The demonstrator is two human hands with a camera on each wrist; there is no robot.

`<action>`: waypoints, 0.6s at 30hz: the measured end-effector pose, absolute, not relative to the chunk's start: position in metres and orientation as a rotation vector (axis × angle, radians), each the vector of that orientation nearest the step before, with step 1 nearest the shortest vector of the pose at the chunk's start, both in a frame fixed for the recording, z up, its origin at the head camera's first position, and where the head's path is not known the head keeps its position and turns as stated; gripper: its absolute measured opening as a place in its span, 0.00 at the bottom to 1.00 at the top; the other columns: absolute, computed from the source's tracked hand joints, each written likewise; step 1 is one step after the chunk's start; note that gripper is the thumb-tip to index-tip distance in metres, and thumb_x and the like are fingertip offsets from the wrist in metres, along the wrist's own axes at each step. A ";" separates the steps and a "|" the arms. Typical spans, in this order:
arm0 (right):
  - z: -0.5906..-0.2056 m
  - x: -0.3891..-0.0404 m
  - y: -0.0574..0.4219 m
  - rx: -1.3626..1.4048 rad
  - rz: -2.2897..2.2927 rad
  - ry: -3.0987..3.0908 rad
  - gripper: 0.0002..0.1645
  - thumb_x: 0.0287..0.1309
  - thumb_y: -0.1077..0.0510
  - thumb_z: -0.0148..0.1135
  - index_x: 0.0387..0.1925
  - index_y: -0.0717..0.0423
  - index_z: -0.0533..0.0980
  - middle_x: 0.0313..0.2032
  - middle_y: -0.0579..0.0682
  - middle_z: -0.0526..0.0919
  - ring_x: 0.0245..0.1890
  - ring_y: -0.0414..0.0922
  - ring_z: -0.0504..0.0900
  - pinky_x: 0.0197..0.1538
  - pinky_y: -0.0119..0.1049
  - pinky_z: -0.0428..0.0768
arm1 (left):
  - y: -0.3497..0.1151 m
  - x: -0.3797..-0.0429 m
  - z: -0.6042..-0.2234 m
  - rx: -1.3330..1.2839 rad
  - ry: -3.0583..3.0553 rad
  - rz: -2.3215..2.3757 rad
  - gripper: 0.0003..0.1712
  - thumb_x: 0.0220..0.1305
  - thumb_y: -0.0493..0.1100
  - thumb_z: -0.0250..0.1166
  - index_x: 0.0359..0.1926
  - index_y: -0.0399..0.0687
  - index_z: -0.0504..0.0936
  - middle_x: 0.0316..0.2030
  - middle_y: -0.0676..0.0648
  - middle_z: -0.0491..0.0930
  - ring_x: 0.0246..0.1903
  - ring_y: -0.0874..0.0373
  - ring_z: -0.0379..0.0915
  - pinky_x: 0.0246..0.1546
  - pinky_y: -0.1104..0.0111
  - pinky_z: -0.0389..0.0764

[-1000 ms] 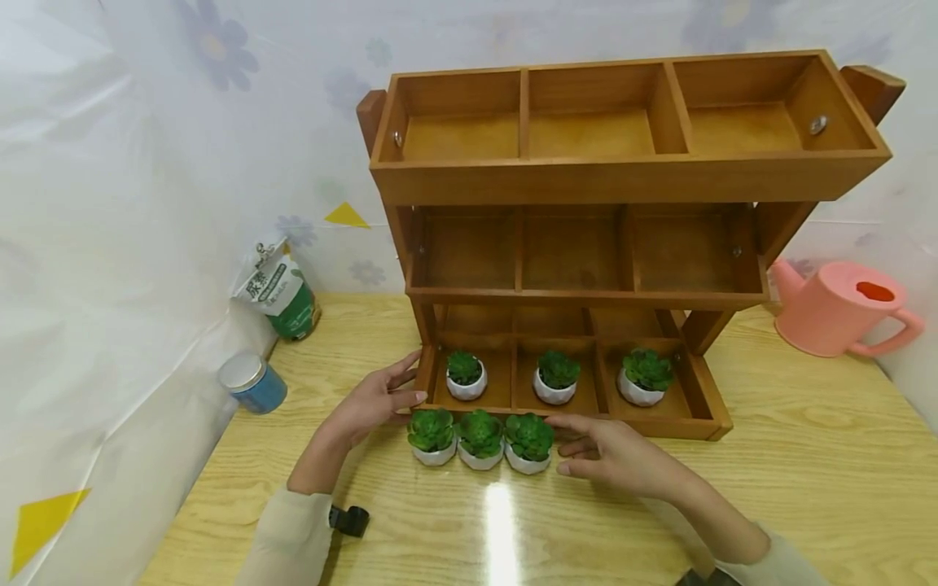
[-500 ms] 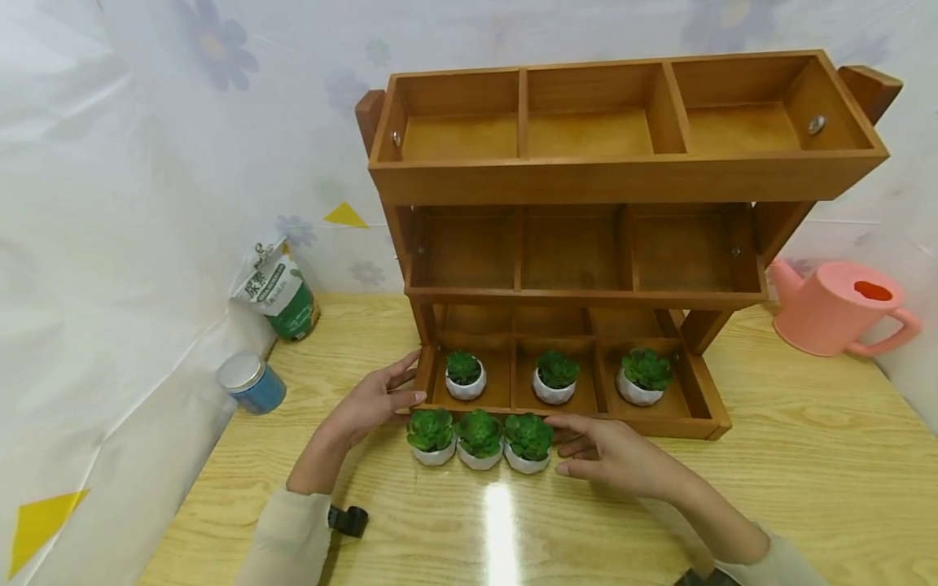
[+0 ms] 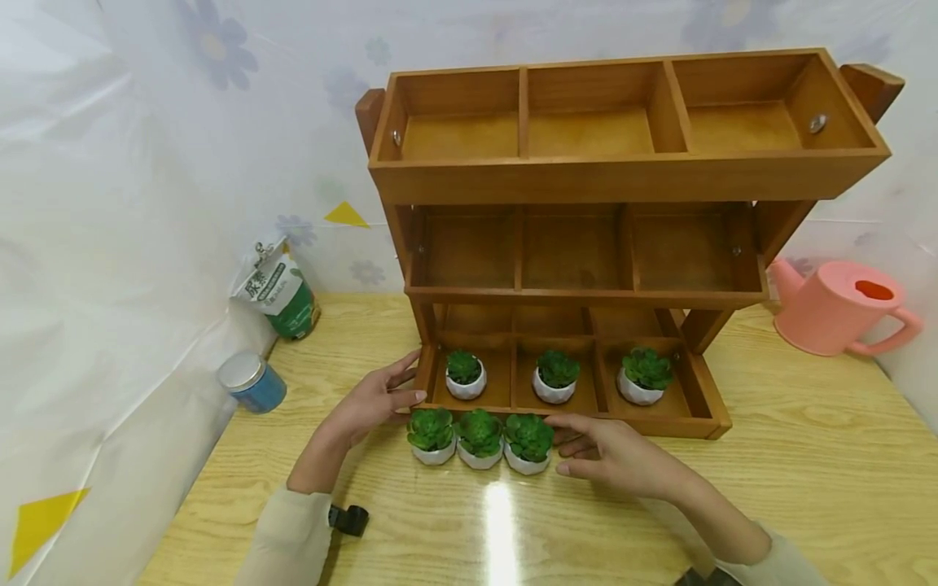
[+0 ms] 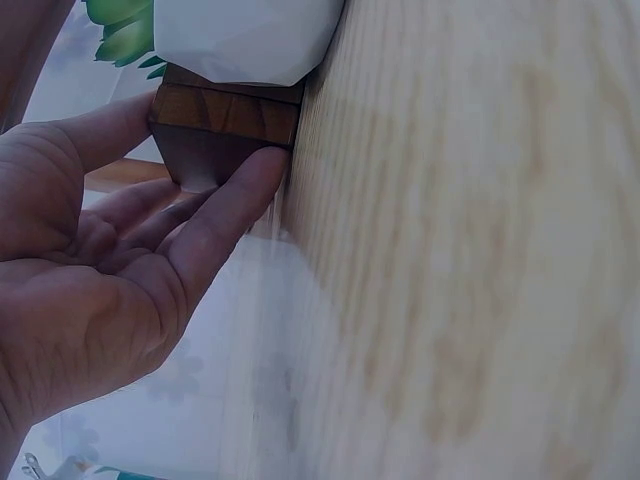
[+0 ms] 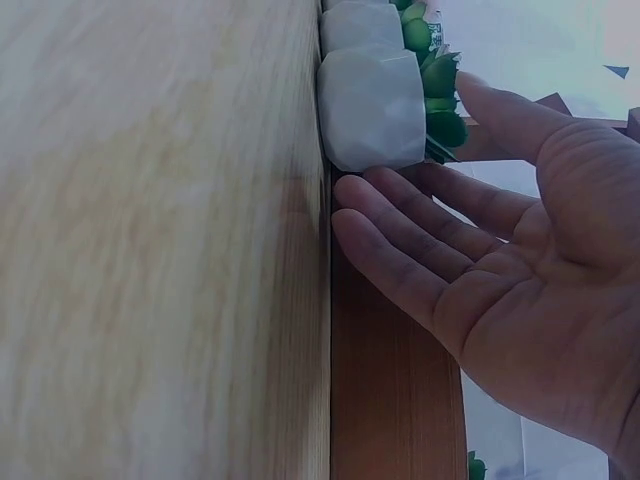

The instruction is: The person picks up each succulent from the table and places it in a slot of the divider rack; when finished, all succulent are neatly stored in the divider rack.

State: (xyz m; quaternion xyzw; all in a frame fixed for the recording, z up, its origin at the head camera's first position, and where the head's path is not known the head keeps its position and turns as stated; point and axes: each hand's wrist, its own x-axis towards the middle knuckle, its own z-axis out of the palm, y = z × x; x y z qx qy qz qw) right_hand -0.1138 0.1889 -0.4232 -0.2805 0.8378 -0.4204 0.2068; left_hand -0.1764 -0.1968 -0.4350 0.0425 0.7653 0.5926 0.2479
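Note:
Three potted succulents stand in a row on the table along the shelf's front: a left one (image 3: 431, 437), a middle one (image 3: 479, 439) and a right one (image 3: 528, 443), each in a white faceted pot. My left hand (image 3: 375, 399) touches the front left corner of the wooden shelf (image 3: 623, 181), thumb and fingers lying against its end in the left wrist view. My right hand (image 3: 623, 456) is beside the right potted succulent; in the right wrist view its fingertips (image 5: 352, 225) are right at the white pot (image 5: 372, 110), the fingers extended and loosely spread.
Three smaller succulents, at left (image 3: 466, 376), centre (image 3: 555, 378) and right (image 3: 645, 377), sit in the bottom tier's compartments. A pink watering can (image 3: 835, 309) stands to the right. At left are a blue tin (image 3: 252, 382) and a green-and-white pouch (image 3: 282, 293) with a clip.

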 end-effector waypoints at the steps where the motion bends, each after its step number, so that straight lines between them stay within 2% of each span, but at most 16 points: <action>1: -0.423 -0.114 0.189 -0.780 -1.172 2.332 0.40 0.67 0.43 0.64 0.73 0.57 0.66 0.59 0.58 0.82 0.53 0.53 0.86 0.50 0.36 0.86 | -0.197 -0.176 -0.435 0.115 2.086 1.615 0.44 0.75 0.41 0.61 0.81 0.65 0.48 0.79 0.36 0.50 0.72 0.36 0.62 0.60 0.44 0.78; 11: -0.425 -0.115 0.189 -0.773 -1.153 2.340 0.41 0.67 0.43 0.65 0.74 0.56 0.65 0.65 0.63 0.76 0.55 0.55 0.85 0.50 0.37 0.86 | -0.197 -0.177 -0.436 0.111 2.080 1.617 0.44 0.75 0.41 0.61 0.81 0.65 0.49 0.79 0.36 0.50 0.71 0.36 0.64 0.59 0.45 0.79; 18: -0.428 -0.116 0.187 -0.792 -1.118 2.364 0.43 0.67 0.42 0.64 0.74 0.58 0.64 0.67 0.62 0.74 0.55 0.53 0.86 0.52 0.35 0.86 | -0.196 -0.176 -0.435 0.091 2.084 1.620 0.43 0.74 0.40 0.61 0.81 0.67 0.49 0.79 0.37 0.52 0.71 0.37 0.65 0.59 0.45 0.79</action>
